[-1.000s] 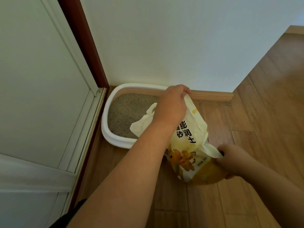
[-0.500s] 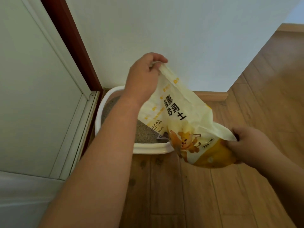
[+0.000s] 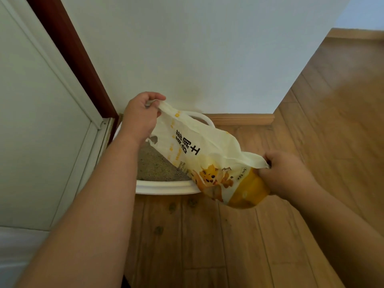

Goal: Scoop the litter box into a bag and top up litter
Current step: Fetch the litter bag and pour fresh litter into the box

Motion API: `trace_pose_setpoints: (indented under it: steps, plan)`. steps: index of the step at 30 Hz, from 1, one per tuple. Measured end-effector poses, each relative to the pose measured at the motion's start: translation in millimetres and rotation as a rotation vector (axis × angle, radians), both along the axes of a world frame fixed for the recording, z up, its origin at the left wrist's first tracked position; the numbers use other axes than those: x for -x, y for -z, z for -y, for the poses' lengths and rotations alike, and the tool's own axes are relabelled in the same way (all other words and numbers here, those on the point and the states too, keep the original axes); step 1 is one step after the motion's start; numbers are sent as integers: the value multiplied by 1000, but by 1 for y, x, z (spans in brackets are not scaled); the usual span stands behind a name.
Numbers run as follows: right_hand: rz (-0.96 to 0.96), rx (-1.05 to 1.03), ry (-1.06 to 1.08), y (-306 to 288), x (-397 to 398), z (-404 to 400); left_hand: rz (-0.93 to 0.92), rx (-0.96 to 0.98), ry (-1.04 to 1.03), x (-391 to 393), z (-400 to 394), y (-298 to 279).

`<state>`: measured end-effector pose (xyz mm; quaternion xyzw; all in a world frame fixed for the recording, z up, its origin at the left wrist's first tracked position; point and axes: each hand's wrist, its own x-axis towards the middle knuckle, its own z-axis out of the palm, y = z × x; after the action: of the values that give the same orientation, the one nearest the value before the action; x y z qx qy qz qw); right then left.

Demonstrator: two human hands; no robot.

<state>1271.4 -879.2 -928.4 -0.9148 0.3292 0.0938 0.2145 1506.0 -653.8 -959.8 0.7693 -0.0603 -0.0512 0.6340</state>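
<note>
A cream and yellow litter bag (image 3: 209, 161) with a cartoon cat and black characters hangs in the air over the right part of the white litter box (image 3: 166, 189). My left hand (image 3: 141, 117) pinches the bag's top corner above the box. My right hand (image 3: 284, 173) grips the bag near its yellow bottom end, to the right of the box. The bag slopes down from left to right. Grey litter (image 3: 153, 165) shows in the box under my left forearm; the bag hides the rest of it.
The box stands on a wooden floor (image 3: 207, 235) in a corner, against a white wall (image 3: 197, 59) with a wooden skirting board (image 3: 241, 119). A white door panel (image 3: 41, 121) with a dark red frame (image 3: 70, 53) rises at the left. Small dark specks lie on the floor before the box.
Both hands have lifted the litter bag from the floor beside the box into the air. My left hand rose with the top corner; my right hand raised the bottom end.
</note>
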Motion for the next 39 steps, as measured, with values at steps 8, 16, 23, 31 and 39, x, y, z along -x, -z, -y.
trace_pose_setpoints:
  steps: [8,16,23,31,39]
  plan:
    - [31,12,9,-8,0,-1,6,-17,46,-8,-16,6]
    - [77,51,-22,-10,-1,-1,-91,8,11,-8,-30,20]
    - [84,68,-23,-15,-5,-7,-167,38,-45,-3,-37,26]
    - [110,96,-41,-20,-7,-10,-218,52,-80,-1,-40,28]
    - [121,109,-66,-23,-2,-8,-204,63,-83,3,-36,23]
